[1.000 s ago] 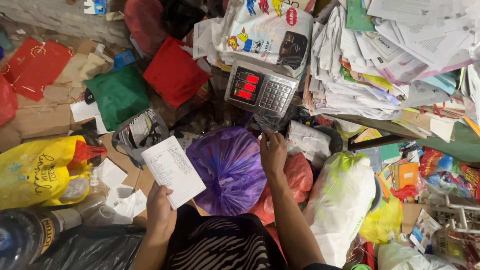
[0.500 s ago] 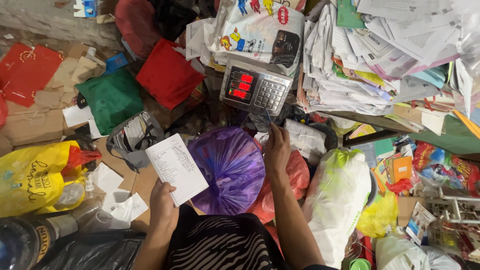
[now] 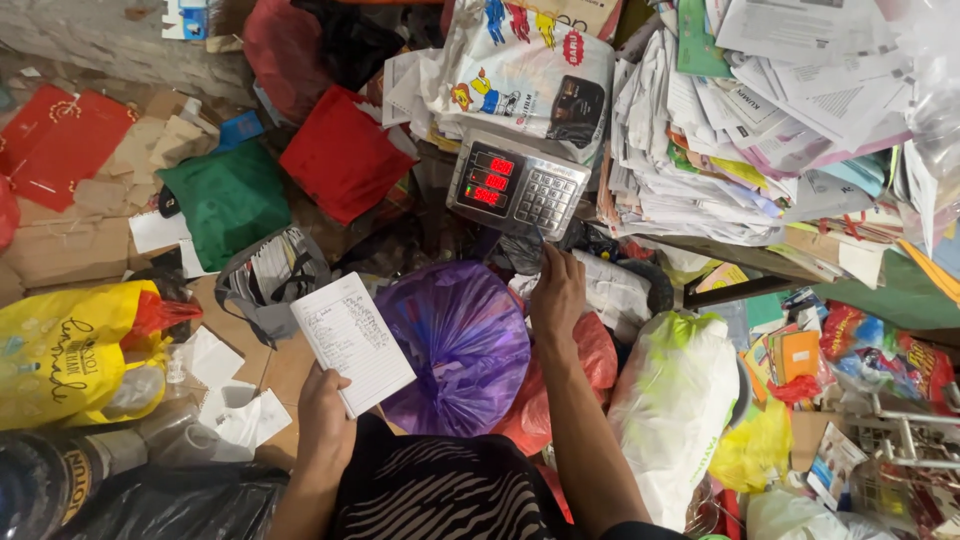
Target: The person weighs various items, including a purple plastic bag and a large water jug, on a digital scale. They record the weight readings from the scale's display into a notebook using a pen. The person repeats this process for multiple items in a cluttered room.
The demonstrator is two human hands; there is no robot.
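Head view: left hand (image 3: 325, 415) gripping notepad (image 3: 352, 342), right hand (image 3: 556, 292) near scale (image 3: 517, 184).

Even overhead light, soft shadows; red scale display (image 3: 487, 180) glowing, wide-angle edges bending, corners slightly softening.

The right hand (image 3: 557, 292) has reached farther, from above the purple plastic bag (image 3: 455, 345) to just below the grey digital scale's (image 3: 515, 182) keypad. The left hand (image 3: 325, 415) has tilted the lined white notepad (image 3: 352, 342) slightly.

A scrap-paper sorting yard is suggested: around a digital scale (image 3: 517, 184), waste-paper stacks (image 3: 720, 130) and stuffed bags (image 3: 460, 345) are heaped.
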